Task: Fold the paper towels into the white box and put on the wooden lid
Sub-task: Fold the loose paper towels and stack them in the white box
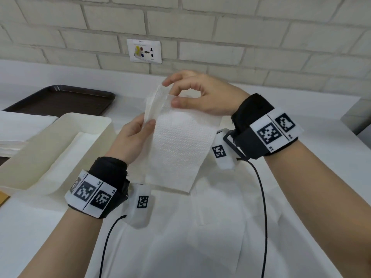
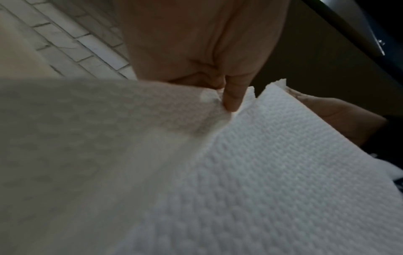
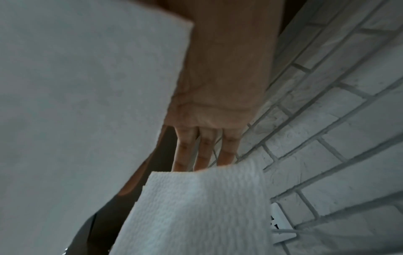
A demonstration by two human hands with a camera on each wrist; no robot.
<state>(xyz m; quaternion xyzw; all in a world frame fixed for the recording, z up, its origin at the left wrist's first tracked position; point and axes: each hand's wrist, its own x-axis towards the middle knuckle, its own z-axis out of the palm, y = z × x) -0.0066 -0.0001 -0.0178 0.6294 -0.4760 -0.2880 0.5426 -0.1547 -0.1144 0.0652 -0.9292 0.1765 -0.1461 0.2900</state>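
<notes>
A white embossed paper towel (image 1: pixel 176 145) hangs in the air above the counter, its top edge partly folded over. My left hand (image 1: pixel 138 127) pinches its left edge between thumb and fingers. My right hand (image 1: pixel 188 97) pinches the top edge, thumb in front and forefinger behind. The white box (image 1: pixel 96 125) stands open at the left with folded towels lying inside. In the left wrist view a fingertip (image 2: pixel 231 101) presses into the towel (image 2: pixel 261 172) at a fold. In the right wrist view the towel (image 3: pixel 196 207) drapes below my straight fingers (image 3: pixel 205 150). Only a brown corner (image 1: pixel 3 198) shows at the left edge.
A dark brown tray (image 1: pixel 64 99) sits at the back left on the white counter (image 1: pixel 301 187). A stack of white paper (image 1: pixel 18 127) lies left of the box. A brick wall (image 1: pixel 220 27) with a socket plate (image 1: pixel 144 50) stands behind. Cables hang from both wristbands.
</notes>
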